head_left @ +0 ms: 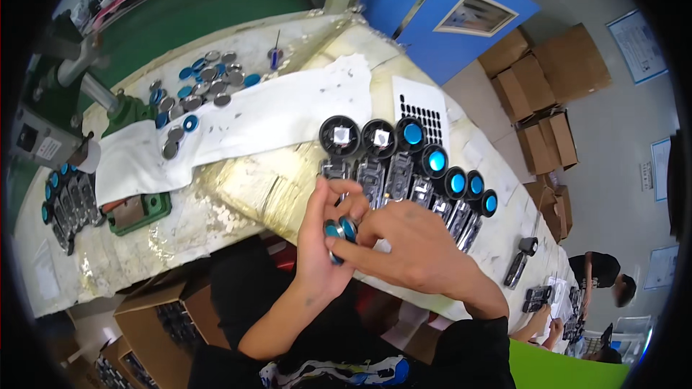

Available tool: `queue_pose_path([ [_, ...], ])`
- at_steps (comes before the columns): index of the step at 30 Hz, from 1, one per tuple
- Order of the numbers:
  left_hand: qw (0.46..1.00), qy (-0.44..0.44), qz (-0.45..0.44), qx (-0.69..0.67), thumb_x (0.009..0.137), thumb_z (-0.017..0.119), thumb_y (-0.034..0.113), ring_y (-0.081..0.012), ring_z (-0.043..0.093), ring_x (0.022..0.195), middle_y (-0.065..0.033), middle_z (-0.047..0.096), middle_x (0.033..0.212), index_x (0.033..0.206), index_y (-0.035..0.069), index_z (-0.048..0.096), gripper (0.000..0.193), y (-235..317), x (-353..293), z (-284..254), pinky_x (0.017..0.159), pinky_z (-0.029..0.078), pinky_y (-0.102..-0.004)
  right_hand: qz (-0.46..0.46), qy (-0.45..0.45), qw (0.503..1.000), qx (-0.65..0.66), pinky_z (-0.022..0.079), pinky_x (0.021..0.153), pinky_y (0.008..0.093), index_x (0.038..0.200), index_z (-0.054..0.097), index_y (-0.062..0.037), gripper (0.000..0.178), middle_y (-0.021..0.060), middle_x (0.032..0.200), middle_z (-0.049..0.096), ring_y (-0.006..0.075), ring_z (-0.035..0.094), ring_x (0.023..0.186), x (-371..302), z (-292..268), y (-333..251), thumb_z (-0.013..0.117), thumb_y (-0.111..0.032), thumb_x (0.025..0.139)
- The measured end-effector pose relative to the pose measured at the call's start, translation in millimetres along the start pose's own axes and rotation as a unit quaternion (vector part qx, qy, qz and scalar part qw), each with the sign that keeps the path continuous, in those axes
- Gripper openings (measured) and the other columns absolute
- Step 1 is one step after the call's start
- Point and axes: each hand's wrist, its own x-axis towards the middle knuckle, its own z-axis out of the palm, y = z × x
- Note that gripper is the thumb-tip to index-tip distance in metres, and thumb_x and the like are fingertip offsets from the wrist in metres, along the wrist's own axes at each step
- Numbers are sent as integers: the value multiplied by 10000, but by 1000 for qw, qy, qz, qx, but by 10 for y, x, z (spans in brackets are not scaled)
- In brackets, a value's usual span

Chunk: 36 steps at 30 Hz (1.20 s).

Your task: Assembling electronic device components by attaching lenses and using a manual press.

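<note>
A few small round discs (347, 228), blue-faced with metal rims, sit between my hands over the table's near edge. My left hand (317, 256) is cupped around them, its fingers curled upward. From the right, my right hand (414, 248) pinches at the same discs with thumb and fingers; its fingertips are partly hidden. Just beyond lies a slanting row of black housings with round heads (398, 173). The two leftmost heads (340, 136) show a pale square inside, while the others carry shiny blue discs (437, 161).
Loose silver and blue discs (216, 86) lie at the back left near a blue-handled tool (274, 57). A white cloth (281, 112) runs to a green press (130, 115). Behind the row is a white sheet with black dots (405, 88). Other people (602, 274) work at the far right.
</note>
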Motion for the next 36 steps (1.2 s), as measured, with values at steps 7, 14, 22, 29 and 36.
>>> queue_pose_path([
  [7,999,-7,-50,-20,1047,318,463,-131,525,759,-32,524,848,1038,75,544,449,-29,-41,7,669,458,-276,-128,17,980,-153,377,551,252,1103,690,-196,402,-32,794,482,120,500,657,-101,4,53,655,-150,705],
  [14,994,-23,-90,-49,1033,348,490,-163,567,865,-71,582,919,1041,64,563,477,-111,-75,-142,816,464,-280,-178,35,970,-162,375,587,231,1045,679,-120,330,-14,852,529,105,548,706,-192,98,51,629,-149,720],
  [22,984,-54,-151,-79,1045,345,459,-144,568,786,-54,582,934,1024,73,544,435,-32,-130,-112,600,432,-257,-22,59,983,172,484,667,312,1005,679,-64,421,55,945,663,209,630,775,-85,-140,151,824,-178,627],
  [29,988,-38,-150,-7,1053,329,418,-139,406,602,-19,442,766,1008,99,529,379,-31,-276,-154,499,303,-250,197,102,975,25,509,695,309,974,635,-13,286,103,890,665,221,634,739,104,-294,869,729,-139,736],
  [36,992,-35,-123,-4,1057,335,384,-116,387,541,-26,445,728,1009,80,513,356,96,-380,-237,494,301,-243,144,8,987,-75,506,754,405,940,588,-30,230,101,902,602,293,607,867,196,-101,948,682,-150,767],
])
